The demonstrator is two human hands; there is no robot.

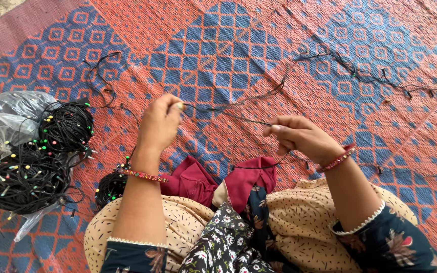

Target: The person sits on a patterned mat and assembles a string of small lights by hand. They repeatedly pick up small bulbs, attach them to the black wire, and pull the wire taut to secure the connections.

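From my feed I see the left hand (160,124) raised over the mat (259,45), fingers pinched shut around a small pale bulb (179,106) at the end of a thin black wire (238,103). The right hand (299,137) sits across from it, just to the right and a little lower, its thumb and fingers closed on the same wire where a straight stretch runs between the two hands. From the left hand's pinch the wire leads up and to the right across the red and blue patterned mat, trailing well away toward the far right edge, with small bulbs along it. A loop of it sags below the right hand, onto the dark red cloth (213,182) on my lap. Well off to the left of the left hand, black coils of bulb wire (36,156) with coloured tips lie piled on a clear plastic bag (6,116); a smaller coil (111,186) sits beside the left forearm.
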